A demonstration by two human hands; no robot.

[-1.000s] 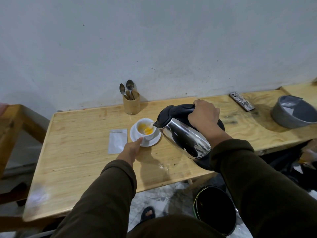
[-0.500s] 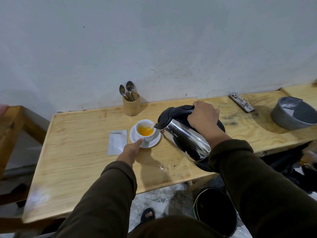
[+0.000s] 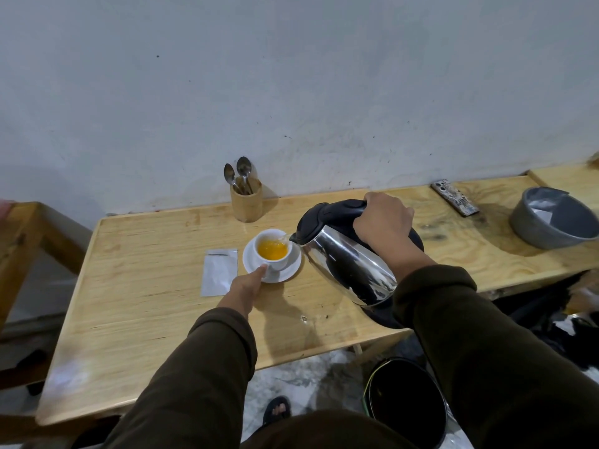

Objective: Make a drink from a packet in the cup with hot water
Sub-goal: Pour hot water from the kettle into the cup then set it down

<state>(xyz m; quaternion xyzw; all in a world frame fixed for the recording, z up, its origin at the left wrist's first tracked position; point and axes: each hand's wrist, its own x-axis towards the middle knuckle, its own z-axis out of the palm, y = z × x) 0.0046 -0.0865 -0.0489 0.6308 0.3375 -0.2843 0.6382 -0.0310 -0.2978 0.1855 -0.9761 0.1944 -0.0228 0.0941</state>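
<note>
Beside the cup (image 3: 271,249), packet (image 3: 219,271); right hand (image 3: 382,222) grips kettle (image 3: 346,260), left hand (image 3: 246,286) pinches saucer (image 3: 288,270).

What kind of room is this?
Probably a plain tea corner at home or work: a wooden table against a bare wall, a kettle, and spoons in a holder.

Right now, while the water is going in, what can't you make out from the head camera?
- Kettle: its water level is hidden by the steel wall and closed lid.
- Right hand: its grip wraps the handle, hiding the fingertips.
- Packet: any print is too small to read.
- Grey bowl: its right side is cut off by the frame edge.
- Spoon holder: hides the spoon handles.
</note>
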